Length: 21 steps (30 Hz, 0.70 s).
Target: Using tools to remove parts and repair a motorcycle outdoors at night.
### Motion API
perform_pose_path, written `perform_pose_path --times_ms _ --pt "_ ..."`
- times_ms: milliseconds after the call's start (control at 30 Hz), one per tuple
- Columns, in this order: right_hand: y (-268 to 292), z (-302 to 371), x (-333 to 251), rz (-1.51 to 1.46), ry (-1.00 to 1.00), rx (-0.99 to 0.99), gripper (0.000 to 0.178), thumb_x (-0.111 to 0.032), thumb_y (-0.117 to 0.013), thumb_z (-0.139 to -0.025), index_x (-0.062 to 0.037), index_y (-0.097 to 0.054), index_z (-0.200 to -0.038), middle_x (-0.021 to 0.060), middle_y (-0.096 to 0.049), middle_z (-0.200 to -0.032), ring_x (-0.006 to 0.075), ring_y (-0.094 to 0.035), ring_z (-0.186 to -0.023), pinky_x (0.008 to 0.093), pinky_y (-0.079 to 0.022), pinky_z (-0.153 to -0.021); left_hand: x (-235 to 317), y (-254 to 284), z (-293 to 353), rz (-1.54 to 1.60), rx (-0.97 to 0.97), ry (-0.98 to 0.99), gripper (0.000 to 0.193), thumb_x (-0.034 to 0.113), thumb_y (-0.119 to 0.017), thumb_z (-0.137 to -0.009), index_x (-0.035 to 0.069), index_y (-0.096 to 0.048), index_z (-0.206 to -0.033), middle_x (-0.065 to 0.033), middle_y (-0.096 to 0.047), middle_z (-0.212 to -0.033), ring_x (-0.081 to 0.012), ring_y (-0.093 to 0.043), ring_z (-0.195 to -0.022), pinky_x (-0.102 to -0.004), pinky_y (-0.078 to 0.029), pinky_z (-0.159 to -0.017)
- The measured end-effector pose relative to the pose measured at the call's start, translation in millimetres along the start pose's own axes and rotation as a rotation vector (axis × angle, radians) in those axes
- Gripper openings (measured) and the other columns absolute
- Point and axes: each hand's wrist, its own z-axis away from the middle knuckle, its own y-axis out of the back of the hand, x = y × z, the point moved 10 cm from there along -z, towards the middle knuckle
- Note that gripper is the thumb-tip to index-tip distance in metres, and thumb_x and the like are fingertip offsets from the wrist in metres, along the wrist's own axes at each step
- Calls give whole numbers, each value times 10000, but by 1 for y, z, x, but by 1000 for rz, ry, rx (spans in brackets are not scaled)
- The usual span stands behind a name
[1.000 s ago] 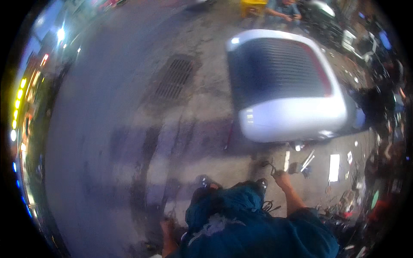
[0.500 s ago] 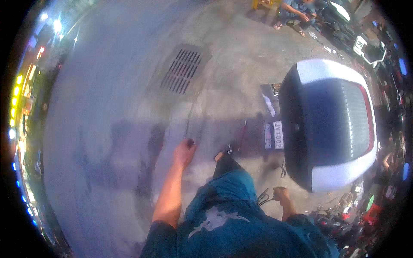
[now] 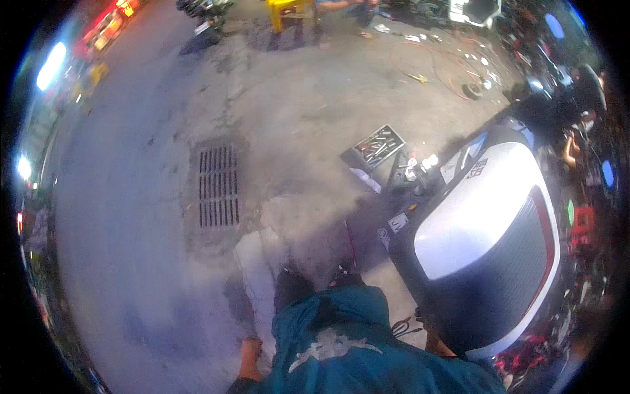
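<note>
Drain grate (image 3: pixel 218 186) at 9 o'clock, yellow stool (image 3: pixel 286 8) at 12. White/dk top box (image 3: pixel 482 236) at 4 (right in the way) hid most of R hand (image 3: pixel 424 323) at 5; fingers: couldn't tell. Looped blk cable (image 3: pixel 405 324) showed just beside it, also 5. L hand (image 3: pixel 251 345) blurred at 7, fingers likewise. Tray (image 3: pixel 391 155) at 2 held metal tools (image 3: pixel 379 144).

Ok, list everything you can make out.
Box: one, white and dark, right
Plate: one, white, box's left edge
Tool tray: one, grey, beyond plate
Drain grate: one, dark, left
Stool: one, yellow, top centre
Motorcycle: one, dark, top left
Cable: count unclear, black, lower centre
Other person's arm: one, bare, top centre
Small clutter: uncountable, mixed, right edge
Shirt: one, teal, bottom
Left hand: one, bare, left of shirt
Right hand: one, mostly hidden, beside box
</note>
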Motion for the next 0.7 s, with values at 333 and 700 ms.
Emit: perform_pose_path --times_ms 333,700 --pt "-191 25 -10 -22 -97 29 161 -201 -579 -791 -47 -612 -824 62 -584 -671 153 -543 -547 293 -440 -453 228 362 -155 76 437 -349 272 141 -548 -796 -56 -568 -983 -250 -589 -971 -344 -562 -946 -422 -430 -800" --pt "-293 -47 -15 -443 -406 -109 304 -200 -625 -686 -50 -600 -949 115 -630 -753 247 -614 -656 397 -480 -557 652 467 -137 160 193 -968 329 183 -604 -745 -25 -599 -1000 -214 -626 -959 -345 -595 -925 -378 -448 -809"
